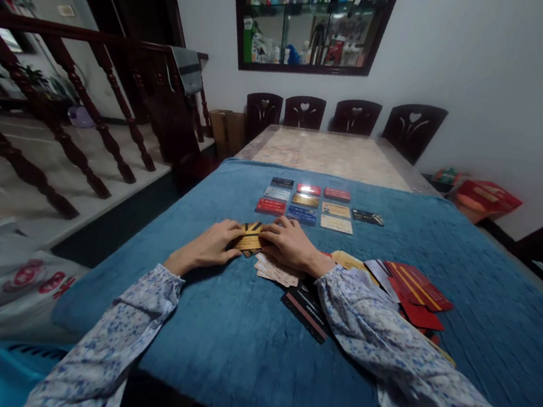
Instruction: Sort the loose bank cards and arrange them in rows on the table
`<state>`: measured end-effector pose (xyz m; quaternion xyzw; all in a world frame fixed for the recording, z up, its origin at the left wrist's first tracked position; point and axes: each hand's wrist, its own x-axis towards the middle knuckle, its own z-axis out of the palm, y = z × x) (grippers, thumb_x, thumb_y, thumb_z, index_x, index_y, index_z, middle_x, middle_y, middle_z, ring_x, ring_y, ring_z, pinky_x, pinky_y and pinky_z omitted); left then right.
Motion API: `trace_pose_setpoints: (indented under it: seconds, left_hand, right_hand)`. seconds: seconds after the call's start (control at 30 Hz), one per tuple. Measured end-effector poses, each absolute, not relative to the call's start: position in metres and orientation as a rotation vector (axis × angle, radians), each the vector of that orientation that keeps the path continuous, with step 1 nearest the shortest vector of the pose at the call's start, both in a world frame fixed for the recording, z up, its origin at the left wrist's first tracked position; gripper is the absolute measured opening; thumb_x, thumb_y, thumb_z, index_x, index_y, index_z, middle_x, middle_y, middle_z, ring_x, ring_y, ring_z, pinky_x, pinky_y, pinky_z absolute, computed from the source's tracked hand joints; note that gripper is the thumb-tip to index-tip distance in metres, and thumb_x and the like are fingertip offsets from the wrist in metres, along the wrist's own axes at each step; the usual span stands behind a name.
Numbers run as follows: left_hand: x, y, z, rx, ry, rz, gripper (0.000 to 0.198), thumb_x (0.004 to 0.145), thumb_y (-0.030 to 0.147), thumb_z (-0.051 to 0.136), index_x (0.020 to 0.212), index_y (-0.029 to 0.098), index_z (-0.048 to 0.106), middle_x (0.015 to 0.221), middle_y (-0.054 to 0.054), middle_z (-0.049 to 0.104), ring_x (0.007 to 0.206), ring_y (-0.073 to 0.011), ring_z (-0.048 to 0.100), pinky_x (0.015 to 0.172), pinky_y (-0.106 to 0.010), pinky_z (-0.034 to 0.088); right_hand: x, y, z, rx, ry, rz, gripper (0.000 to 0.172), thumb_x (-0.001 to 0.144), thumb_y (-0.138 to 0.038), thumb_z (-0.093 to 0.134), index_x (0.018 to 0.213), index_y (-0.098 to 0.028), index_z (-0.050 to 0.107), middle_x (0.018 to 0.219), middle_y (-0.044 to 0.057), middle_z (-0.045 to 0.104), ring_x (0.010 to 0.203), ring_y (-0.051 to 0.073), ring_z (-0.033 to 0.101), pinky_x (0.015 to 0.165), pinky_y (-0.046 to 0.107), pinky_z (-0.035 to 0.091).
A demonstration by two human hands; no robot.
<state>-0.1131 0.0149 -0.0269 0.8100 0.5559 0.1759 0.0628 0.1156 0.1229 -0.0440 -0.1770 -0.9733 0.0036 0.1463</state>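
My left hand (216, 243) is closed on the left edge of a yellow card with black stripes (249, 238). At that card's right edge, my right hand (289, 242) pinches it between thumb and fingers. Under the yellow card, other card edges peek out. Close below my right hand lies a fan of pale pinkish cards (278, 273). A black card with a dull pink stripe (305, 314) rests nearer me, partly beneath my right sleeve. Beyond my hands, cards sit in rows, among them a red card (271, 206), a blue card (301, 215) and a cream card (336, 224).
A blue cloth (210, 350) covers the near part of the table. Red cards or folders (421, 288) are heaped right of my right forearm. Dark chairs (357, 117) stand at the far end. To the left are a wooden railing (91, 117) and a white plastic bag (2, 280).
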Motion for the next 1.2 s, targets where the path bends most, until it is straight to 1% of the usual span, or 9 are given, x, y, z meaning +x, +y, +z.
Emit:
trace_pose_setpoints:
  seconds: [0.1, 0.3, 0.63, 0.73, 0.9, 1.07, 1.2]
  left_hand:
    - [-0.1156, 0.0133, -0.0225, 2.443, 1.655, 0.497, 0.029, 0.089, 0.02, 0.064, 0.117, 0.02, 0.07, 0.124, -0.012, 0.067, 0.115, -0.0271, 0.063, 0.105, -0.046, 0.051]
    - [-0.1143, 0.0121, -0.0194, 2.431, 1.637, 0.518, 0.019, 0.088, 0.019, 0.062, 0.102, 0.02, 0.074, 0.117, -0.011, 0.069, 0.107, -0.025, 0.066, 0.1, -0.041, 0.054]
    - [-0.1113, 0.0124, -0.0188, 2.429, 1.663, 0.564, 0.015, 0.088, 0.022, 0.061, 0.096, 0.02, 0.073, 0.109, -0.009, 0.07, 0.102, -0.0244, 0.066, 0.095, -0.041, 0.055]
    - [-0.112, 0.0118, -0.0186, 2.431, 1.661, 0.557, 0.018, 0.09, 0.022, 0.057, 0.095, 0.02, 0.074, 0.108, -0.009, 0.072, 0.1, -0.0234, 0.067, 0.094, -0.039, 0.055]
    - [-0.1159, 0.0109, -0.0191, 2.566, 1.648, 0.477, 0.025, 0.091, 0.018, 0.053, 0.1, 0.02, 0.076, 0.109, -0.011, 0.073, 0.1, -0.0239, 0.067, 0.096, -0.04, 0.053]
    - [-0.1151, 0.0118, -0.0202, 2.74, 1.656, 0.356, 0.022, 0.093, 0.018, 0.052, 0.095, 0.016, 0.074, 0.102, -0.012, 0.072, 0.094, -0.0234, 0.066, 0.09, -0.04, 0.051]
    - [-0.1147, 0.0126, -0.0233, 2.817, 1.628, 0.403, 0.018, 0.092, 0.014, 0.055, 0.086, 0.015, 0.072, 0.093, -0.011, 0.07, 0.088, -0.0213, 0.064, 0.086, -0.037, 0.051]
  right_hand:
    - [0.1162, 0.1232, -0.0423, -0.503, -2.811, 0.014, 0.026, 0.1, -0.037, 0.061, 0.115, -0.022, 0.075, 0.127, 0.01, 0.073, 0.117, 0.029, 0.048, 0.09, 0.043, 0.03]
    - [0.117, 0.1203, -0.0376, -0.506, -2.807, 0.056, 0.022, 0.097, -0.036, 0.063, 0.11, -0.024, 0.077, 0.119, 0.008, 0.076, 0.113, 0.028, 0.049, 0.087, 0.041, 0.028]
    - [0.117, 0.1167, -0.0362, -0.502, -2.782, 0.062, 0.025, 0.098, -0.034, 0.057, 0.104, -0.02, 0.077, 0.109, 0.01, 0.077, 0.109, 0.028, 0.049, 0.085, 0.041, 0.026]
    - [0.1168, 0.1169, -0.0363, -0.45, -2.766, 0.015, 0.03, 0.102, -0.035, 0.051, 0.102, -0.019, 0.077, 0.102, 0.011, 0.076, 0.104, 0.026, 0.049, 0.085, 0.041, 0.027]
    - [0.115, 0.1179, -0.037, -0.374, -2.746, -0.113, 0.04, 0.107, -0.031, 0.042, 0.094, -0.02, 0.077, 0.092, 0.009, 0.076, 0.094, 0.023, 0.049, 0.087, 0.041, 0.027]
    - [0.1142, 0.1186, -0.0391, -0.331, -2.737, -0.172, 0.038, 0.107, -0.029, 0.043, 0.093, -0.019, 0.076, 0.089, 0.009, 0.075, 0.092, 0.022, 0.05, 0.085, 0.039, 0.027]
    - [0.1143, 0.1215, -0.0442, -0.327, -2.689, -0.176, 0.033, 0.106, -0.029, 0.048, 0.092, -0.019, 0.076, 0.09, 0.008, 0.075, 0.09, 0.022, 0.05, 0.082, 0.039, 0.026]
